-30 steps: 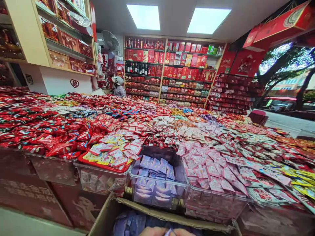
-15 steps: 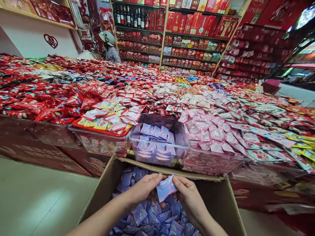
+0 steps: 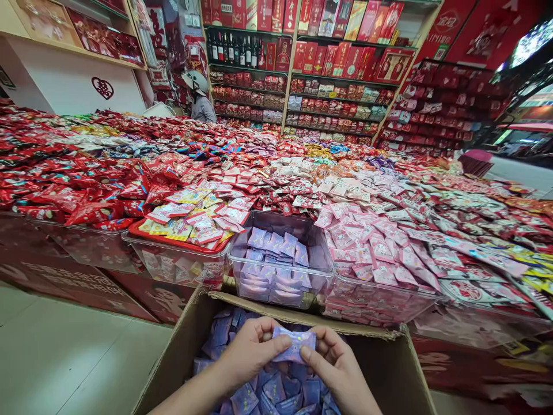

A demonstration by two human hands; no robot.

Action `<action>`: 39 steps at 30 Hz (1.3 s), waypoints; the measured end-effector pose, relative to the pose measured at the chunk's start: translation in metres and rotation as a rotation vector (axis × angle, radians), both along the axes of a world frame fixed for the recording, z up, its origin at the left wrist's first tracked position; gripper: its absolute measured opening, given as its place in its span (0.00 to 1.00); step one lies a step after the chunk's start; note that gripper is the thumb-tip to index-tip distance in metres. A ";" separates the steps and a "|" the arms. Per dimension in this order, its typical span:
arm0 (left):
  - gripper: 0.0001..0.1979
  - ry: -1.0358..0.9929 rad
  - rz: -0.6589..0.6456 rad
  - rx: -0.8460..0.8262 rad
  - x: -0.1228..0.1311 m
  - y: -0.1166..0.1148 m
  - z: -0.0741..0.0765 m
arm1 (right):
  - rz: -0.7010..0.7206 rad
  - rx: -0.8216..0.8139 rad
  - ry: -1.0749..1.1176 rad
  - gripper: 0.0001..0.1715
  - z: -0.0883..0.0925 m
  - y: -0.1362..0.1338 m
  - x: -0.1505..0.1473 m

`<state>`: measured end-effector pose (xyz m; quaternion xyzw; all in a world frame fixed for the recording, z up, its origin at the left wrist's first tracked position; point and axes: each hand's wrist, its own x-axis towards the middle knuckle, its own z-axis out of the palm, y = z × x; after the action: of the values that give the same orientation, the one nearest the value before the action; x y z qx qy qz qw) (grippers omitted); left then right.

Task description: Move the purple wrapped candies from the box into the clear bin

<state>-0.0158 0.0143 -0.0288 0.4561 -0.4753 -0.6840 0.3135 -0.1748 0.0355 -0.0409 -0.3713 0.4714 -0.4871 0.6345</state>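
Both my hands hold one small purple packet (image 3: pixel 294 344) over an open cardboard box (image 3: pixel 181 357) full of the same purple packets (image 3: pixel 276 392). My left hand (image 3: pixel 250 351) pinches the packet's left end and my right hand (image 3: pixel 334 363) pinches its right end. Just beyond the box stands a clear plastic bin (image 3: pixel 280 271) partly filled with purple packets, at the front edge of a wide display.
Heaps of red, pink and yellow wrapped sweets cover the display (image 3: pixel 367 230). A red-rimmed bin (image 3: pixel 177 253) sits left of the purple bin. Shelves of red boxes and bottles (image 3: pixel 302 63) line the back wall. A person in a pale helmet (image 3: pixel 196 83) stands far back. Pale floor (image 3: pixel 64 357) lies left.
The view tilted down a second ago, bringing the box and my hands into sight. Since half a second ago the packet turned flatter between my fingers and sits slightly lower.
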 end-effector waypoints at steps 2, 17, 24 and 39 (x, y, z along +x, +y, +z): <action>0.17 -0.019 0.015 -0.056 0.000 0.000 0.001 | 0.027 -0.020 -0.004 0.18 0.000 0.001 0.001; 0.20 -0.070 0.016 -0.207 0.000 0.001 0.007 | 0.050 -0.028 0.145 0.16 0.013 0.001 -0.001; 0.10 -0.214 -0.061 -0.395 0.003 0.006 0.008 | 0.177 -0.077 0.156 0.16 0.007 0.002 -0.006; 0.24 -0.201 -0.152 -0.448 0.008 0.011 -0.001 | 0.150 -0.438 0.589 0.16 0.142 -0.101 -0.008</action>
<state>-0.0076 0.0251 -0.0299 0.4038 -0.6766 -0.5345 0.3056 -0.1829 -0.0658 0.1013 -0.6557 0.4900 -0.4010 0.4113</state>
